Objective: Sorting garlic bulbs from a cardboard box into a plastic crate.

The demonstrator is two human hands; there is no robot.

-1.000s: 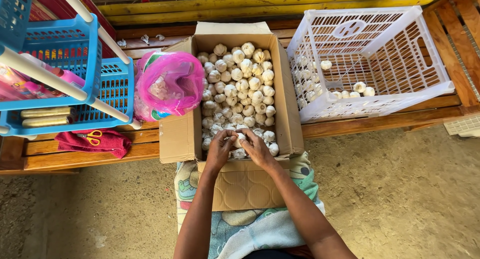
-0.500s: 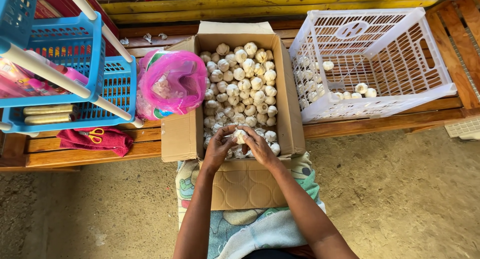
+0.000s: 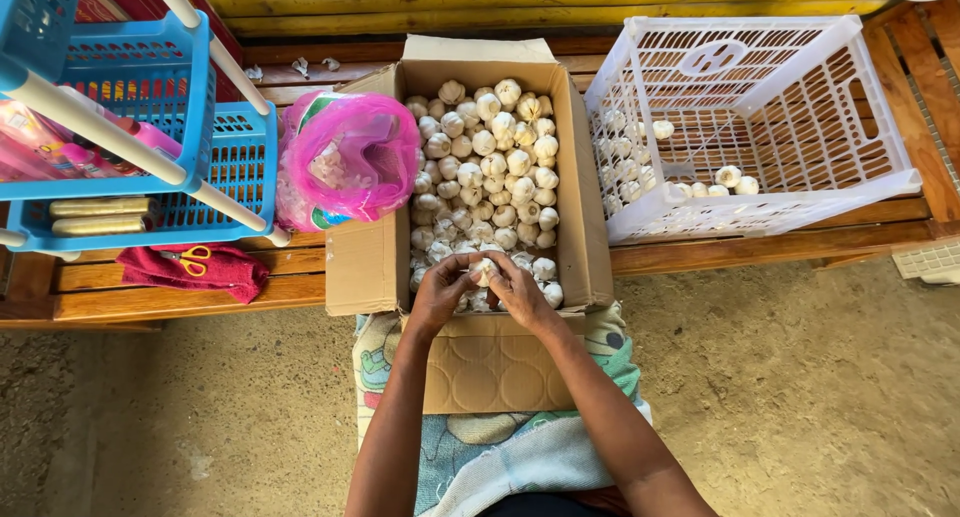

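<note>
- One garlic bulb (image 3: 484, 270) is held between the left hand (image 3: 440, 292) and the right hand (image 3: 520, 289); the fingers of both hands are closed around it, over the near end of the cardboard box (image 3: 572, 187).
- The box is filled with many white garlic bulbs (image 3: 490, 167), and its near flap (image 3: 485, 362) is folded down toward the person, over a patterned cloth (image 3: 500, 447) on the lap.
- At 9 o'clock from the box, touching its left wall, a pink plastic bag (image 3: 350, 152) is seen, with pale pieces inside.
- At 3 o'clock, just beside the box, a white plastic crate (image 3: 800, 87) is placed; a few bulbs are lying on its bottom.
- Far at 9 o'clock, a blue basket rack (image 3: 150, 107) with white tubes is standing, and below it a red cloth (image 3: 190, 272) with scissors (image 3: 192, 260) on top is lying.
- All these things are carried by a wooden platform (image 3: 720, 247) of brown planks, with yellow painted boards (image 3: 540, 2) at 12 o'clock.
- The ground (image 3: 820, 397) at 6 o'clock is made of rough, sandy concrete.
</note>
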